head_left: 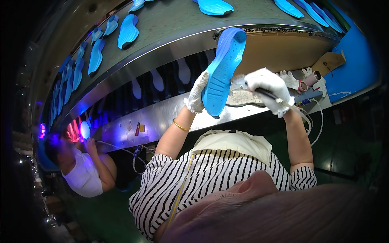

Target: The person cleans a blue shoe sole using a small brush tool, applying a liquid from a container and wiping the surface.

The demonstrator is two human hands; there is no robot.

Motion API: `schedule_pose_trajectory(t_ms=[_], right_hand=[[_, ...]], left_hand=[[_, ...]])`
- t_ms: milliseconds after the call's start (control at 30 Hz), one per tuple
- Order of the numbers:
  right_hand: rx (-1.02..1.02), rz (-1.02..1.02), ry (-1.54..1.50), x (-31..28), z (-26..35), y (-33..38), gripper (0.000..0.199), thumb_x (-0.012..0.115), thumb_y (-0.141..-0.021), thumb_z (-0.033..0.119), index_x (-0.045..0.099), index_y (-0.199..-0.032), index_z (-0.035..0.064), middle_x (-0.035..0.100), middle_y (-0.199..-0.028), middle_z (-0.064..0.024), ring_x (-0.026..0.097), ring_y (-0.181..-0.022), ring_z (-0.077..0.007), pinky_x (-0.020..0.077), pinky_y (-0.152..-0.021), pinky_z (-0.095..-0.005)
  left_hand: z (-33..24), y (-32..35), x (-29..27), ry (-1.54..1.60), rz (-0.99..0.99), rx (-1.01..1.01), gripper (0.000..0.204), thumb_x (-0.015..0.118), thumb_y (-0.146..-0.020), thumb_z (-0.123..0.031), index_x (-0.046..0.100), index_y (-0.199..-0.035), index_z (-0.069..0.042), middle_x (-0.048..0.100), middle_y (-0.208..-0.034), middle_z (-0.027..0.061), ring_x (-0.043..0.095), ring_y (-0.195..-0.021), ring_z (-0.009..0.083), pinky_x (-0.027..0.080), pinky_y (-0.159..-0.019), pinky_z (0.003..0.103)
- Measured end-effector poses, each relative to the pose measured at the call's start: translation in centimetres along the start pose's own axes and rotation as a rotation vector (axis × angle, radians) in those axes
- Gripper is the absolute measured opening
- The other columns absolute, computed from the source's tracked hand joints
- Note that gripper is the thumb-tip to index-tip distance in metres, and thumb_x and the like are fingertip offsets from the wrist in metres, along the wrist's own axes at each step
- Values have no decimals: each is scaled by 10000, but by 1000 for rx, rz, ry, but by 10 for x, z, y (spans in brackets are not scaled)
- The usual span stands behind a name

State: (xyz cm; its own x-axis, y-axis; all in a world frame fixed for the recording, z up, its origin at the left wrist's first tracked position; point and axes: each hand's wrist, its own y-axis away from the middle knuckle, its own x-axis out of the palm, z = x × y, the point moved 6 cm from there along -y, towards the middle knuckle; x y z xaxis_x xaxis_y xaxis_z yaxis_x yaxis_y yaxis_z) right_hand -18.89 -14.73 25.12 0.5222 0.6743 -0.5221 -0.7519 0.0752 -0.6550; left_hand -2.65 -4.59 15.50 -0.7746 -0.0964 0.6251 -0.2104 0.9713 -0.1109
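My left hand (198, 94), in a white knitted glove, grips a blue shoe sole (220, 75) along its left edge. The sole stands nearly upright, its hollowed, dotted and ribbed side showing. Just right of it, my right hand (269, 90), gloved too, is closed around a brush (264, 94) with a dark handle and a pale hose running off to the right. The pale bristle end points at the sole; whether it touches cannot be made out. Below lies a grey-white tray (243, 97), partly hidden by the sole and my right hand.
Above, a green conveyor belt (170, 28) carries several blue soles (128, 31). Dark soles with pale middles (157, 79) line a shelf beneath. Gloves (289, 79), a spool (312, 78) and a cardboard box (329, 64) lie at right. At left another person (87, 170) works under purple light.
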Motion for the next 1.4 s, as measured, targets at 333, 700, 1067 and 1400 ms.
schedule_pose_trajectory(t_ms=[333, 700, 1067, 1400], right_hand=[[-52, 106, -74, 12, 10, -1, 186, 649, -665, -67, 614, -806, 49, 644, -854, -89, 626, -834, -248, 494, -758, -344], [99, -169, -39, -20, -13, -5, 210, 642, -697, -140, 612, -841, 11, 643, -894, -94, 625, -827, -180, 514, -730, -296], [271, -316, -389, 4, -21, 23, 218, 620, -763, -162, 624, -938, -31, 650, -938, -106, 655, -847, -156, 552, -749, -267], [223, -342, -141, 1, -18, 30, 224, 629, -739, -152, 640, -910, -8, 630, -921, -90, 652, -779, -146, 539, -707, -253]], left_hand=[[-7, 1, -7, -4, 24, -8, 832, 621, -852, -512, 256, -1463, -82, 509, -1309, 177, 580, -1126, 277, 508, -934, 395], [-22, -3, 1, -69, 52, 29, 870, 670, -812, -521, 272, -1452, -84, 524, -1282, 185, 596, -1098, 293, 526, -918, 396], [-152, -90, -20, 517, -123, 311, 878, 333, -903, -658, 139, -1473, -19, 181, -1510, 237, 163, -1396, 423, 229, -1114, 594], [-190, -51, -38, -995, -348, 600, 283, 634, -890, -166, 619, -1114, 6, 661, -1043, 145, 647, -909, 259, 545, -768, 348]])
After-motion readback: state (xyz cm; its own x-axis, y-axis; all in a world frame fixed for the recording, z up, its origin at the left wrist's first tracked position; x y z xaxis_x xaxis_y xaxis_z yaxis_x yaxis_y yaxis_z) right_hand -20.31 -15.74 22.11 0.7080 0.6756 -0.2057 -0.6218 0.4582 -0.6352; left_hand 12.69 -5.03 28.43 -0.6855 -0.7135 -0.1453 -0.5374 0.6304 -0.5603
